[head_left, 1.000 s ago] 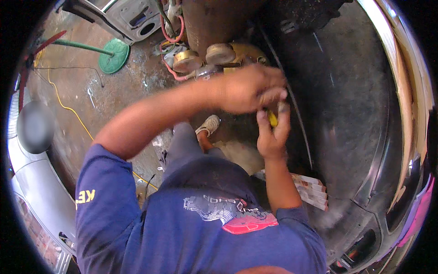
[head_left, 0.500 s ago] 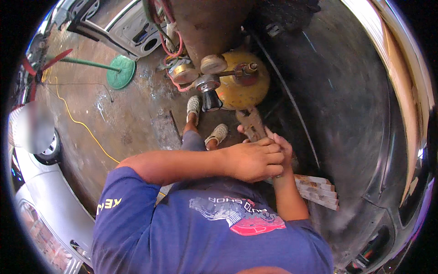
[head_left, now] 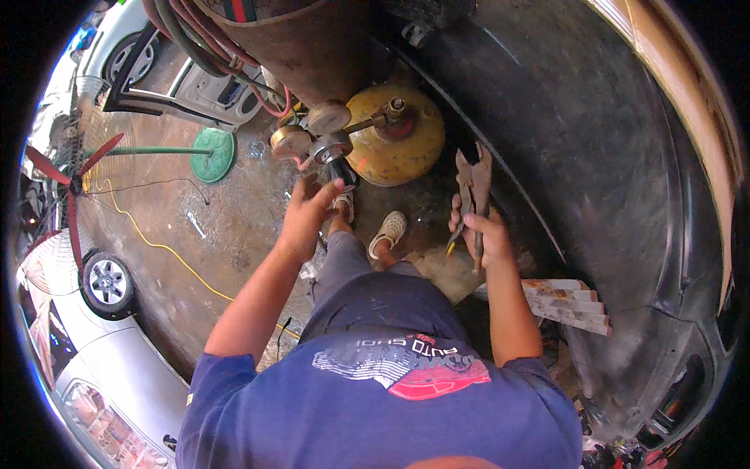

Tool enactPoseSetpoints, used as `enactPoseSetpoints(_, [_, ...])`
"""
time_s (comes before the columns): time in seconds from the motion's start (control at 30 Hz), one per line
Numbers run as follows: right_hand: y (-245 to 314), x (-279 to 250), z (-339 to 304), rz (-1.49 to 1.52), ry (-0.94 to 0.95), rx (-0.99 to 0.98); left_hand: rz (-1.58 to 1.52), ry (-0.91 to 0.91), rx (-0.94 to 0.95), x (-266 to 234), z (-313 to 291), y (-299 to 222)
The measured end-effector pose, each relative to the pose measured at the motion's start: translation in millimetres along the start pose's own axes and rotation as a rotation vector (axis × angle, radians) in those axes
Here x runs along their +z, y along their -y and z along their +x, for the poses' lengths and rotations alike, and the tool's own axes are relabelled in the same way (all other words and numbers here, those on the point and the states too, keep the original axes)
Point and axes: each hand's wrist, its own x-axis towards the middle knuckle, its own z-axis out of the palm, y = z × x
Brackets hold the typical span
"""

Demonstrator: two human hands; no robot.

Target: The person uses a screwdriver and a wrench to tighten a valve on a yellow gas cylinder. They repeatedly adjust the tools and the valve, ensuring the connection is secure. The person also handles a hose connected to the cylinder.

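Note:
My right hand [head_left: 491, 233] is closed round the handles of rusty locking pliers [head_left: 476, 184], whose jaws point away from me and stand apart. A small yellow tip shows at the end of one handle. My left hand [head_left: 306, 219] has its thumb and fingers apart, just below the black knob [head_left: 339, 172] of a gas regulator. Whether the thumb touches the knob, I cannot tell. Two round brass-coloured gauges [head_left: 328, 117] sit on the regulator, which joins the valve [head_left: 396, 117] of a yellow gas cylinder [head_left: 414, 152].
A large brown cylinder [head_left: 312, 55] with hoses [head_left: 211, 47] stands behind. At right lies a dark car panel [head_left: 594, 180], with stacked pale strips [head_left: 570, 301] nearby. To the left are a fan [head_left: 76, 184], a green round base [head_left: 213, 155], a yellow cord [head_left: 168, 254] and a silver car [head_left: 117, 352].
My left hand has left the pliers and my right hand, moving left to the regulator knob. My right hand has shifted slightly right with the pliers, whose jaws now show apart.

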Motion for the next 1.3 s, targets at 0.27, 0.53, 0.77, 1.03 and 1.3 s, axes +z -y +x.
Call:
enactPoseSetpoints(0.27, [41,43,106,-0.326,0.033,-0.170,-0.243,0.035,-0.084,37,49,-10])
enactPoseSetpoints(0.53, [19,66,175,-0.490,0.166,-0.169,-0.202,0.128,-0.100,22,38,1])
enactPoseSetpoints(0.77, [-6,91,176,-0.361,0.086,-0.239,-0.093,0.155,-0.156,9,45,-11])
enactPoseSetpoints(1.03, [5,94,190,-0.294,0.060,-0.215,-0.097,0.206,-0.191,10,79,-19])
enactPoseSetpoints(1.3, [28,43,202,-0.483,0.104,-0.176,0.348,0.118,-0.136,33,73,-45])
